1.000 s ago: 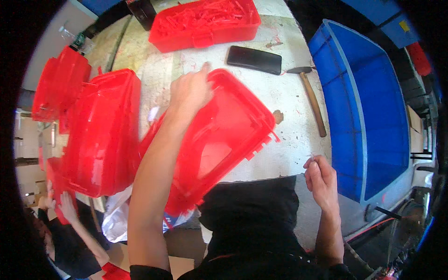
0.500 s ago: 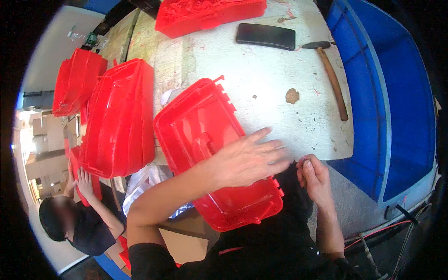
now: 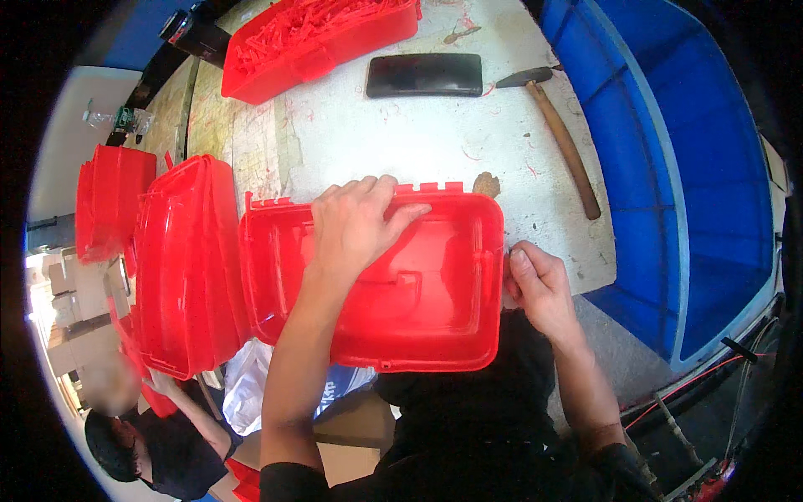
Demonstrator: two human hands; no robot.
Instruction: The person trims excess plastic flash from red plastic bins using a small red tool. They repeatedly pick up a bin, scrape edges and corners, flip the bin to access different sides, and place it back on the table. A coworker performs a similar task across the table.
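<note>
I look down from a head camera on a white table (image 3: 401,142). A red plastic lid (image 3: 393,284), hollow side up, lies at the table's near edge, partly overhanging it toward my body.

My left hand (image 3: 355,222) lies flat on the lid's far part, fingers (image 3: 400,211) spread and reaching to its notched far rim. It grips nothing; it seems to press down so the overhanging lid stays put. My right hand (image 3: 539,289) is at the lid's right edge, thumb against the rim and fingers curled loosely. I cannot tell whether it pinches the rim or only steadies it.

Just left of the lid, at the table's left edge, a stack of red lids (image 3: 188,259) stands on edge, within easy reach of my left arm. A second red stack (image 3: 109,205) sits further left, off the table.

At the far edge a red tray (image 3: 322,38) holds small red parts. Beside it lies a black phone (image 3: 424,75). A hammer (image 3: 560,138) rests along the right side, its head toward the far edge. A small brown spot (image 3: 486,184) marks the table just beyond the lid's far right corner. A big blue bin (image 3: 686,167) stands off the right edge.

Another person (image 3: 155,443) crouches low at the left, below the table.
</note>
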